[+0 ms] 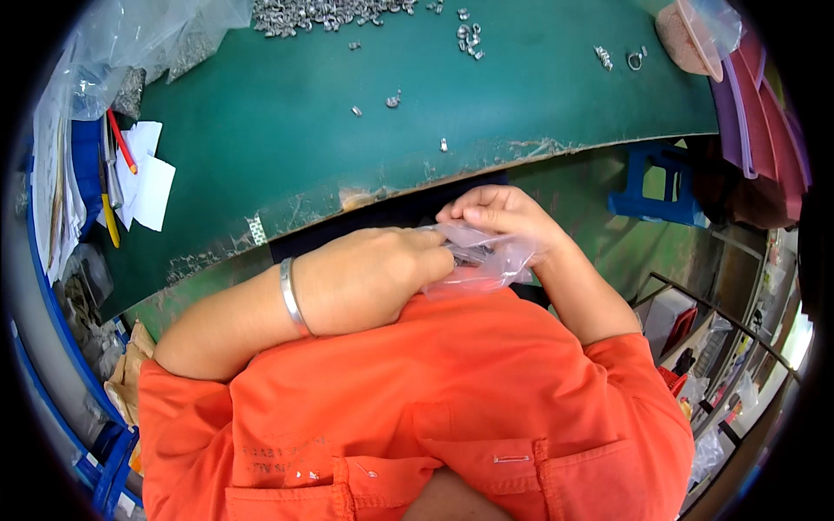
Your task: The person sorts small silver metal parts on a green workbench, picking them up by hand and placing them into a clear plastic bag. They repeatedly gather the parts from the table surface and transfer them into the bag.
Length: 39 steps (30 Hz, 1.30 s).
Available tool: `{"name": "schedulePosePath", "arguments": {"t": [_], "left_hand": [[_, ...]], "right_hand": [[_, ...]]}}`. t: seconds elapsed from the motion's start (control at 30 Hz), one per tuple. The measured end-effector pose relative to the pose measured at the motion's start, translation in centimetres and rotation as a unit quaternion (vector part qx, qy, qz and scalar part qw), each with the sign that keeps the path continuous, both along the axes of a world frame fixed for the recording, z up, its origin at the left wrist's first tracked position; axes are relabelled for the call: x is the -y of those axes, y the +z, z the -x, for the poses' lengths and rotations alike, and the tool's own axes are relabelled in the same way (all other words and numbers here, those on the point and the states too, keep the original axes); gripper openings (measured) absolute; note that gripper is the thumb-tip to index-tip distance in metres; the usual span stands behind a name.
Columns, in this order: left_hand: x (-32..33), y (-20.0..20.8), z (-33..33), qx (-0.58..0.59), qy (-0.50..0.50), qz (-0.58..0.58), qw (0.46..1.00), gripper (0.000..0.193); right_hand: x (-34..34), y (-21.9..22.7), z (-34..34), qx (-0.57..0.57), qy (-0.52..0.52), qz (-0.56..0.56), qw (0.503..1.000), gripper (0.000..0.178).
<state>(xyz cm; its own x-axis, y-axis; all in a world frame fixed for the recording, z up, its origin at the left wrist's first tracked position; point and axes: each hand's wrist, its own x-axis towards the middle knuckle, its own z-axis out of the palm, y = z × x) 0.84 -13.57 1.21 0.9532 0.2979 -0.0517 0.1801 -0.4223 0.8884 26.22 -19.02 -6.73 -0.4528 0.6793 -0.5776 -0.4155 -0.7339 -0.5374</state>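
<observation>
A clear plastic bag (489, 271) hangs between my hands just off the near edge of the table, in front of my orange shirt. Some dark metal bits show through its film, too small to name. My left hand (380, 271), with a silver bracelet at its wrist, has its fingers curled on the left side of the bag; the fingertips are partly hidden. My right hand (512, 219) grips the bag from the right, with its thumb and fingers bent near the bag's upper edge.
On the green table (261, 130) lie a heap of small metal parts (326, 16) and several scattered ones. Plastic bags (165, 39), papers (149, 187) and a red pen (122, 141) sit left. A pink basket (686, 39) stands far right; a blue stool (656, 184) is below.
</observation>
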Motion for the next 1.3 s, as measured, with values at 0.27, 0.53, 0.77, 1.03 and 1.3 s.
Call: {"name": "schedulePosePath", "arguments": {"t": [0.27,0.53,0.77,1.03,1.3], "left_hand": [[0.2,0.0,0.8,-0.020,0.042,-0.080,0.996,0.018],[0.2,-0.8,-0.2,0.010,0.057,-0.042,0.997,0.022],[0.9,-2.2,0.1,0.047,0.107,-0.068,0.991,0.017],[0.4,-2.5,0.4,0.077,0.121,-0.058,0.988,0.008],[0.1,-1.7,0.6,0.040,0.114,-0.058,0.991,0.007]], "right_hand": [[-1.4,8.2,-2.6,0.286,0.003,-0.211,0.935,0.021],[-1.6,11.2,3.4,0.426,0.224,-0.529,0.698,0.032],[-4.5,10.3,3.8,0.519,0.106,-0.565,0.632,0.015],[-6.2,7.4,3.9,0.543,0.031,-0.564,0.621,0.016],[-7.4,6.7,2.3,0.554,-0.053,-0.531,0.639,0.010]]}}
